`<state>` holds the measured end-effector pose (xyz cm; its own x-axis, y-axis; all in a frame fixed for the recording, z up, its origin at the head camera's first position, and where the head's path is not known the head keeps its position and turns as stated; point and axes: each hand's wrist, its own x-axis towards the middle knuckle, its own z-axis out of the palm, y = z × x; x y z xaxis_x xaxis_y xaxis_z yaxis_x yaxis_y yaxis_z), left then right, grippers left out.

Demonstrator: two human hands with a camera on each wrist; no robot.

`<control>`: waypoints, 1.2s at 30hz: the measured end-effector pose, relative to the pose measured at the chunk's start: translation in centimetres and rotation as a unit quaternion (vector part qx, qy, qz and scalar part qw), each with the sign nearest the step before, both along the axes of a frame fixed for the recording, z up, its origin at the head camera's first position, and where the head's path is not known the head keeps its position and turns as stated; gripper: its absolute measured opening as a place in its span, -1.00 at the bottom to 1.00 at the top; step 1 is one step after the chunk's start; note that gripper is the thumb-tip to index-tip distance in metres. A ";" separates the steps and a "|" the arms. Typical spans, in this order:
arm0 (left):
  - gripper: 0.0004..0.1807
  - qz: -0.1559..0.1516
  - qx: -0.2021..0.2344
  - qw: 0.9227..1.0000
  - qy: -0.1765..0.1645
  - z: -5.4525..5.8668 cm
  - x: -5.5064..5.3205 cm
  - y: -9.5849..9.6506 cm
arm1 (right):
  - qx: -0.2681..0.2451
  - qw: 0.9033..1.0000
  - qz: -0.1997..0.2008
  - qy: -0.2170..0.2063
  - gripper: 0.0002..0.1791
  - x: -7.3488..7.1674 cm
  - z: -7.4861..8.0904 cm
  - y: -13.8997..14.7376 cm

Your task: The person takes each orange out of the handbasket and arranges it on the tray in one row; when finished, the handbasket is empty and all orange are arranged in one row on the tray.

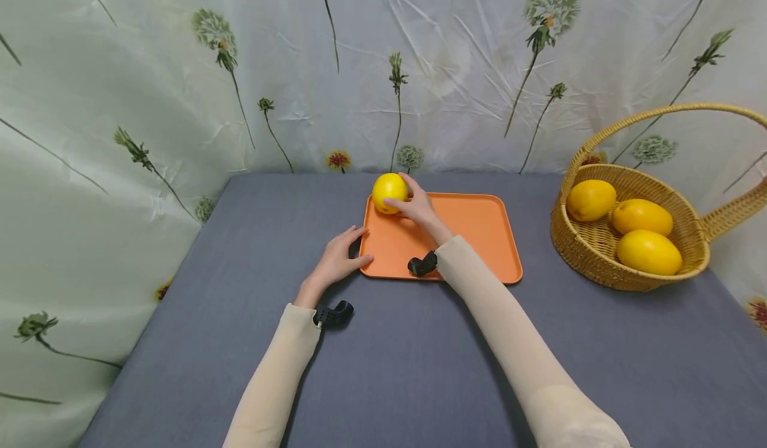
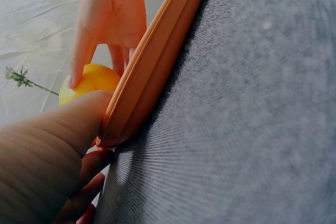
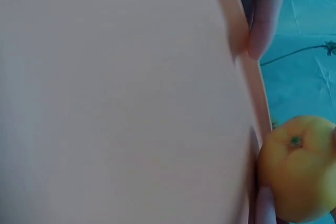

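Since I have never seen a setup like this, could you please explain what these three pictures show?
No machine here: a person works bare-handed. The wide picture is from a camera on the head; the two close ones are from a camera on each wrist. On the grey surface lie an orange tray and, to its right, a wicker basket with three yellow fruits. The right hand holds another yellow fruit at the tray's far left corner. The left hand rests at the tray's left edge.

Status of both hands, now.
Left hand: open, touching the left edge of the orange tray.
Right hand: closed, holding a yellow fruit at the tray's far left corner.
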<state>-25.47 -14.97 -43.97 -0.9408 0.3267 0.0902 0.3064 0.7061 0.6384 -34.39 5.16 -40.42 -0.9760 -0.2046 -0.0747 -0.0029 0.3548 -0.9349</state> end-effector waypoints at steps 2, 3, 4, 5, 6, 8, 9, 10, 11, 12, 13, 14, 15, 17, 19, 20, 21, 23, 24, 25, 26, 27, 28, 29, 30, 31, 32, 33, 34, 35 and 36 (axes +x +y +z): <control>-0.28 0.001 0.001 1.000 -0.003 0.0 0.0 0.0 | 0.008 1.000 0.007 0.003 -0.14 -0.1 0.0 -0.4; -0.28 0.002 0.001 1.000 -0.003 0.0 0.1 0.0 | 0.010 1.000 0.009 0.004 -0.14 -0.1 0.1 -0.5; -0.28 0.002 0.001 1.000 -0.003 0.1 0.1 0.0 | 0.013 1.000 0.012 0.006 -0.14 -0.2 0.1 -0.7; -0.28 0.004 0.001 1.000 -0.003 0.1 0.0 0.0 | 0.015 1.000 0.016 0.006 -0.14 -0.2 0.1 -0.9; -0.29 0.004 0.001 1.000 -0.003 0.1 0.0 0.0 | 0.013 1.000 0.020 0.005 -0.14 -0.3 0.2 -1.0; -0.29 0.004 0.002 1.000 0.000 0.1 0.0 0.1 | 0.006 1.000 0.024 0.003 -0.14 -0.3 0.2 -1.0; -0.29 0.003 0.003 1.000 0.001 0.1 -0.1 0.2 | 0.003 1.000 0.026 0.001 -0.14 -0.3 0.3 -1.0; -0.29 0.002 0.004 1.000 0.002 0.2 -0.1 0.3 | 0.001 1.000 0.029 0.000 -0.14 -0.4 0.3 -1.0; -0.30 0.002 0.004 1.000 0.003 0.2 -0.1 0.3 | 0.000 0.999 0.032 -0.001 -0.14 -0.4 0.4 -0.9; -0.29 0.001 0.003 1.000 0.004 0.2 -0.1 0.4 | 0.002 0.999 0.035 -0.002 -0.14 -0.4 0.5 -0.8; -0.30 0.000 0.002 1.000 0.005 0.1 -0.2 0.4 | 0.003 0.999 0.039 -0.004 -0.14 -0.5 0.6 -0.8; -0.29 0.001 0.003 1.000 0.004 0.1 -0.2 0.4 | 0.003 0.999 0.044 -0.007 -0.14 -0.5 0.7 -0.8; -0.29 0.002 0.004 1.000 0.003 0.1 -0.2 0.3 | 0.007 0.999 0.049 -0.009 -0.14 -0.6 0.8 -0.8; -0.29 0.004 0.003 1.000 0.003 0.0 -0.2 0.3 | 0.016 0.998 0.058 -0.012 -0.15 -0.8 1.1 -0.8; -0.29 0.005 0.002 1.000 0.002 0.0 -0.1 0.2 | 0.023 0.998 0.063 -0.018 -0.15 -0.9 1.2 -0.8; -0.29 0.004 0.002 1.000 0.001 0.0 -0.1 0.2 | 0.026 0.998 0.062 -0.020 -0.15 -1.0 1.3 -0.8; -0.29 0.003 0.000 1.000 0.002 0.0 -0.1 0.2 | 0.031 0.997 0.062 -0.021 -0.15 -1.0 1.3 -0.8; -0.29 0.000 -0.002 1.000 0.004 -0.1 -0.1 0.1 | 0.034 0.997 0.061 -0.023 -0.14 -1.0 1.4 -0.9; -0.29 0.000 -0.002 1.000 0.005 -0.1 -0.1 0.0 | 0.034 0.997 0.060 -0.022 -0.14 -1.0 1.3 -0.9; -0.29 -0.001 -0.002 1.000 0.005 -0.1 -0.1 0.0 | 0.034 0.997 0.059 -0.021 -0.14 -1.0 1.3 -1.0; -0.29 0.000 -0.001 1.000 0.006 -0.1 -0.1 0.0 | 0.035 0.998 0.059 -0.018 -0.14 -1.0 1.3 -1.0; -0.29 0.000 0.000 1.000 0.008 -0.1 -0.2 -0.1 | 0.035 0.998 0.058 -0.015 -0.14 -0.9 1.3 -1.1; -0.29 -0.001 0.000 1.000 0.010 0.0 -0.2 -0.1 | 0.034 0.998 0.058 -0.013 -0.14 -0.9 1.3 -1.1; -0.29 -0.001 -0.001 1.000 0.012 0.0 -0.2 -0.1 | 0.033 0.998 0.058 -0.011 -0.14 -0.8 1.3 -1.1; -0.28 -0.001 -0.001 1.000 0.012 0.0 -0.2 -0.1 | 0.032 0.998 0.058 -0.011 -0.14 -0.8 1.3 -1.1; -0.28 -0.002 -0.001 1.000 0.013 0.0 -0.2 -0.1 | 0.031 0.998 0.059 -0.011 -0.15 -0.8 1.2 -1.1; -0.28 -0.002 -0.003 1.000 0.012 0.0 -0.2 -0.1 | 0.031 0.998 0.060 -0.011 -0.15 -0.7 1.2 -1.1; -0.28 -0.003 -0.005 1.000 0.013 0.0 -0.2 -0.1 | 0.031 0.998 0.062 -0.013 -0.15 -0.7 1.2 -1.0; -0.28 -0.003 -0.007 1.000 0.012 0.0 -0.2 -0.1 | 0.034 0.997 0.064 -0.013 -0.15 -0.7 1.1 -1.0; -0.28 -0.001 -0.008 1.000 0.011 -0.1 -0.2 -0.1 | 0.037 0.997 0.067 -0.013 -0.14 -0.6 1.1 -0.9; -0.28 0.000 -0.008 1.000 0.011 -0.1 -0.2 -0.1 | 0.041 0.997 0.072 -0.013 -0.13 -0.6 1.1 -0.9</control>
